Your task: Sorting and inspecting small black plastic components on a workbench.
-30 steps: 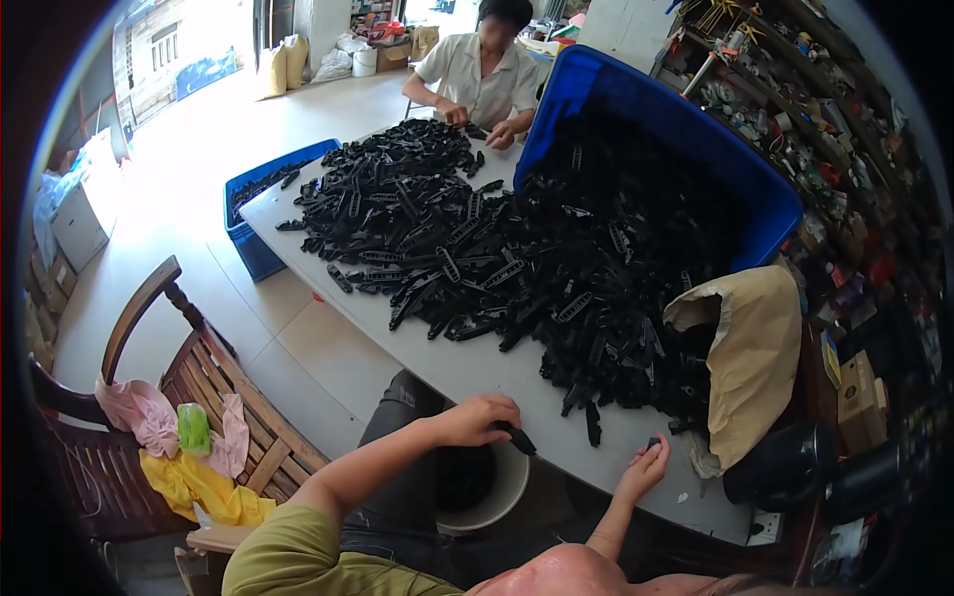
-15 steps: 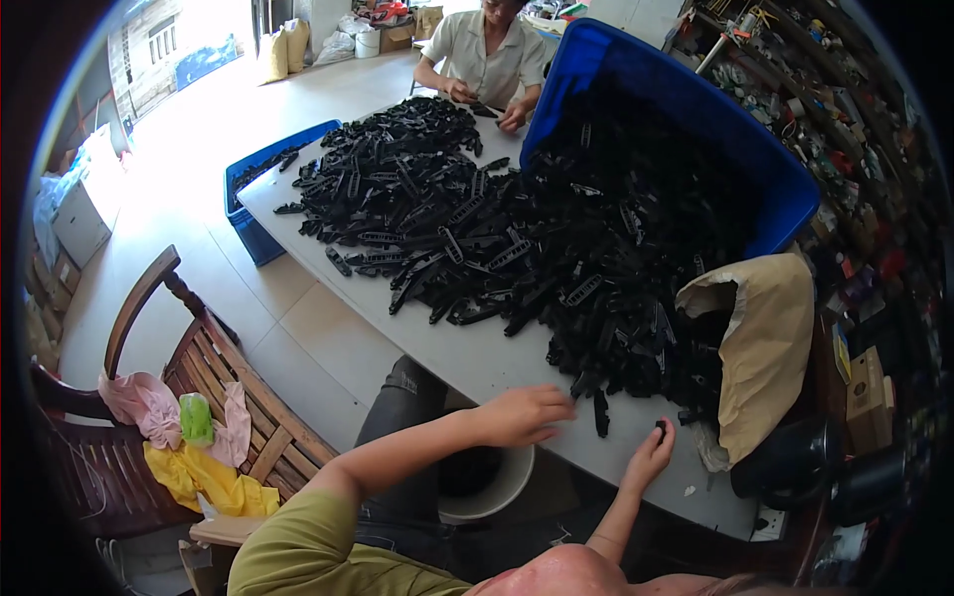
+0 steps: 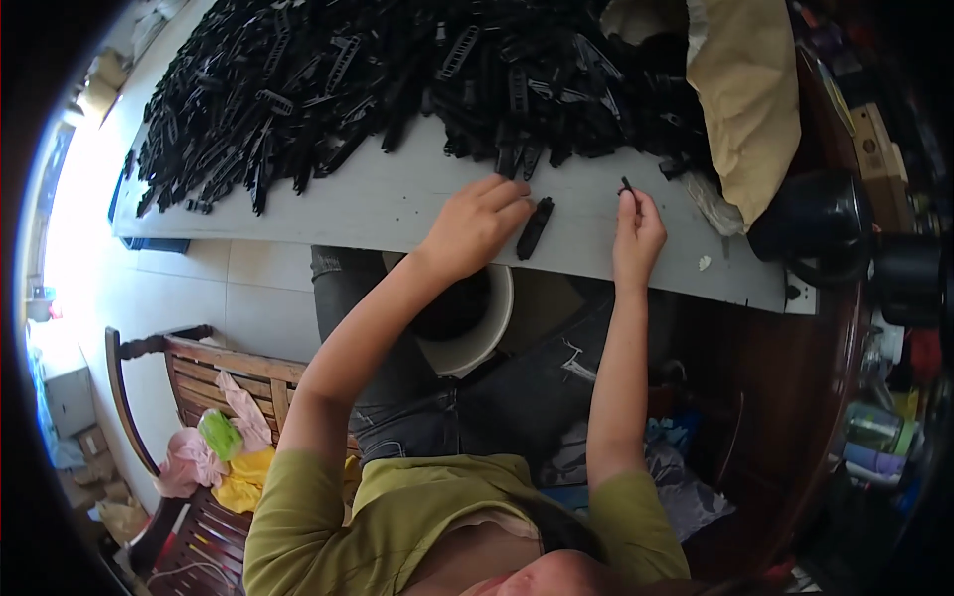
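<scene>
Hands (image 3: pixel 477 226) apart, left palm downward

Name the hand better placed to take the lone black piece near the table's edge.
Probably the left hand: it is beside the lone black piece, while the right hand, farther off, pinches a dark part.

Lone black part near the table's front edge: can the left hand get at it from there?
Probably yes: the left hand is right beside the lone black part, which lies apart from the pile on the grey tabletop; nothing visible covers it.
</scene>
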Motion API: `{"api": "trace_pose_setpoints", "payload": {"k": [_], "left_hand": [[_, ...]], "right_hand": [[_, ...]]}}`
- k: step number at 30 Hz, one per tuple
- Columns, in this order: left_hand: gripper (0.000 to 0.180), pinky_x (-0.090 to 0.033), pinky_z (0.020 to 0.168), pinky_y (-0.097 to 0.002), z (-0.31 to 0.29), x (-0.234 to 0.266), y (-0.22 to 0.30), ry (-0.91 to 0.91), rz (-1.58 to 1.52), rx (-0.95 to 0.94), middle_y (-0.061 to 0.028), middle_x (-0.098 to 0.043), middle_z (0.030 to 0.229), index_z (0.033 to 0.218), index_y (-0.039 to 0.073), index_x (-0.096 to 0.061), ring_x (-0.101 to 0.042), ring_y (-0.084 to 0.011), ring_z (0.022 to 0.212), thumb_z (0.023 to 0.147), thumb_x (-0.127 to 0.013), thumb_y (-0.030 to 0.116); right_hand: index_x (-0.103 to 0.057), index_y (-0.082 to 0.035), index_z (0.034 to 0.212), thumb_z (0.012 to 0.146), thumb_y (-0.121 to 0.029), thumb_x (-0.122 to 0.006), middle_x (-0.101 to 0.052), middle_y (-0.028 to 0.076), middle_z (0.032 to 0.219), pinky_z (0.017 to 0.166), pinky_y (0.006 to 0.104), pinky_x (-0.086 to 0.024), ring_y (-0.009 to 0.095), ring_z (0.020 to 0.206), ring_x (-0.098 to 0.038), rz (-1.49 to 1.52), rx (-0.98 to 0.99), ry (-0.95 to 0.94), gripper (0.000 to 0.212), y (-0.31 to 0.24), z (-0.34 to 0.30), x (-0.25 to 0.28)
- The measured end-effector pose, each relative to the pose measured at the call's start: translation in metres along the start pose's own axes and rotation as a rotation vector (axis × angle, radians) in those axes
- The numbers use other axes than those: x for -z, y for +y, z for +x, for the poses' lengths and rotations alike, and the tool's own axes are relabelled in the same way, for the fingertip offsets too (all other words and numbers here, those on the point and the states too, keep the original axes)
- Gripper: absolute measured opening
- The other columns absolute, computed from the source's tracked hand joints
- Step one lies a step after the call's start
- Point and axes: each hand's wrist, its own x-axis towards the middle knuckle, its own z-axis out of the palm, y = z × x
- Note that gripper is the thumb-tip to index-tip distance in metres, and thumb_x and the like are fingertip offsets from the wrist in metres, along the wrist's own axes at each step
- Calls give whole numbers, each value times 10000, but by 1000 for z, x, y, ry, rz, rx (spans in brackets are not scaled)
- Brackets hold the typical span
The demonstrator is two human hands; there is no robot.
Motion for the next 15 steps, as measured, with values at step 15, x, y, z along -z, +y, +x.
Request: {"api": "trace_pose_setpoints", "payload": {"k": [15], "left_hand": [[257,-494,791,-381,-15,9,11,-124,-294,199,-84,-611,946,947,47,-621,-592,-292,930,721,-743,60]], "right_hand": [[-698,-25,950,734,-117,-762,-602,54,937,699,306,-449,214,877,-562,-236,499,-434,244,-43,-45,13]]}}
